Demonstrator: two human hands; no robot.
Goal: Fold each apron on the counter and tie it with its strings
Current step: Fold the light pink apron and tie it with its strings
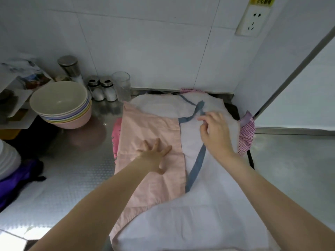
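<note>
A pale pink apron [148, 127] lies spread on the steel counter, its left side folded over toward the middle. The white inner side [213, 196] shows on the right. A blue-grey string [196, 165] runs along it toward the far end. My left hand [154, 153] presses flat on the pink fold with spread fingers. My right hand [215, 131] pinches the blue-grey string near the apron's upper part. Under this apron lie other aprons: a red-checked one [246, 136] at the right and a bright pink one [116, 136] at the left.
A stack of pastel bowls [61, 104] stands at the left, with two shakers [102, 89], a steel canister [69, 67] and a glass [122, 85] by the tiled wall. Purple cloth [16, 180] and white plates lie at the left edge. A wall socket [252, 20] is upper right.
</note>
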